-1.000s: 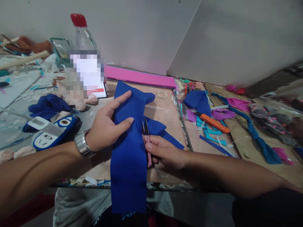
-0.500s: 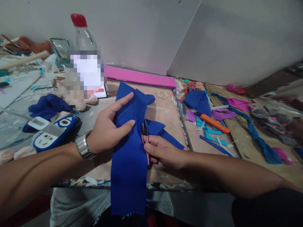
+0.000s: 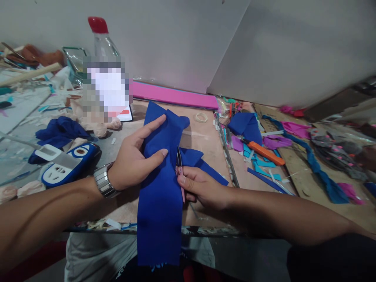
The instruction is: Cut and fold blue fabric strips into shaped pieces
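Note:
A strip of blue cloth (image 3: 160, 219) lies over the work surface and hangs past its front edge. My left hand (image 3: 135, 156), with a metal watch at the wrist, holds the strip. Its index finger and thumb stretch across the top of the cloth; the other fingers are hidden, seemingly under it. My right hand (image 3: 202, 186) is closed around small pink-handled scissors (image 3: 179, 170), whose dark blades point away from me at the strip's right edge. Loose folds of the same blue cloth spread out beyond the blades.
A blue-and-white power strip (image 3: 70, 164), bunched blue cloth (image 3: 61, 132) and a lit phone (image 3: 125, 113) lie left. A red-capped bottle (image 3: 107, 45) and a long pink block (image 3: 176, 94) stand behind. On the right are an orange cutter (image 3: 266, 152) and scattered scraps.
The scissors have tilted slightly in my right hand, and the blue fold beyond the blades has shifted a little to the left. My left hand has stayed in place.

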### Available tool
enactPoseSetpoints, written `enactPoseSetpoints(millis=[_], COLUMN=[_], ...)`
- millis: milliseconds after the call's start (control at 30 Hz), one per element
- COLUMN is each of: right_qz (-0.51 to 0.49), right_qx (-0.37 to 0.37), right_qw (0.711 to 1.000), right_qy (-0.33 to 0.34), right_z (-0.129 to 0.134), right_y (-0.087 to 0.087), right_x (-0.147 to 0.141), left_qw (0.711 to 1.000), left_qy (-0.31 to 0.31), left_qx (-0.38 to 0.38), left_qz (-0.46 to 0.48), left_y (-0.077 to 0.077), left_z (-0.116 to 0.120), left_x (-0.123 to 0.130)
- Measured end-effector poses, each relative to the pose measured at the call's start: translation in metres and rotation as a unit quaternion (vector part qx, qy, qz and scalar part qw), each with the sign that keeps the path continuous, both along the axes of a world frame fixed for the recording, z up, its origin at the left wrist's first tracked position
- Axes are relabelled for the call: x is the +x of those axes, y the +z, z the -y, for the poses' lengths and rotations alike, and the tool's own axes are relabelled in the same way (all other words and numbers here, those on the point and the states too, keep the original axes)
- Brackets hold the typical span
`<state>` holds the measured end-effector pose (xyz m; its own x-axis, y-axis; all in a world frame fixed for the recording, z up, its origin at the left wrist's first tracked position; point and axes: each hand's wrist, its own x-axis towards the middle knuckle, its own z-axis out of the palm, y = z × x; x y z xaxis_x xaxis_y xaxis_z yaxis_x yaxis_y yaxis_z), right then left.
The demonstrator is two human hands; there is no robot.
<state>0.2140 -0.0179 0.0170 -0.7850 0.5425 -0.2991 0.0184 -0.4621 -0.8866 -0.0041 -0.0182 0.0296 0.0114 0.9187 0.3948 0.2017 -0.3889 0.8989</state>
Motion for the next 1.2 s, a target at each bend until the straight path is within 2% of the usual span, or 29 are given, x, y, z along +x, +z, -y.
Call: enactPoseSetpoints(millis=[367, 567, 800, 1067, 1200], right_qz=[-0.004, 0.016, 0.001, -0.013, -0.025], right_qx=[0.022, 0.035, 0.047, 0.136, 0.183], right_qw=[1.000, 0.998, 0.996, 0.984, 0.979], right_qy=[0.002, -0.041, -0.079, -0.110, -0.091], right_z=[-0.002, -0.003, -0.003, -0.002, 0.000], right_y=[-0.003, -0.003, -0.003, 0.002, 0.006], right_x=[0.002, 0.003, 0.003, 0.005, 0.006], left_qw=[1.000, 0.996, 0.995, 0.995, 0.995], left_qy=[0.013, 0.039, 0.037, 0.054, 0.054], left_qx=[0.002, -0.061, -0.076, -0.060, -0.056], left_qz=[0.018, 0.043, 0.059, 0.050, 0.057], left_y=[0.001, -0.002, -0.006, -0.002, -0.002], left_z=[-0.005, -0.010, -0.014, -0.014, -0.014], left_x=[-0.003, -0.005, -0.006, -0.007, -0.007])
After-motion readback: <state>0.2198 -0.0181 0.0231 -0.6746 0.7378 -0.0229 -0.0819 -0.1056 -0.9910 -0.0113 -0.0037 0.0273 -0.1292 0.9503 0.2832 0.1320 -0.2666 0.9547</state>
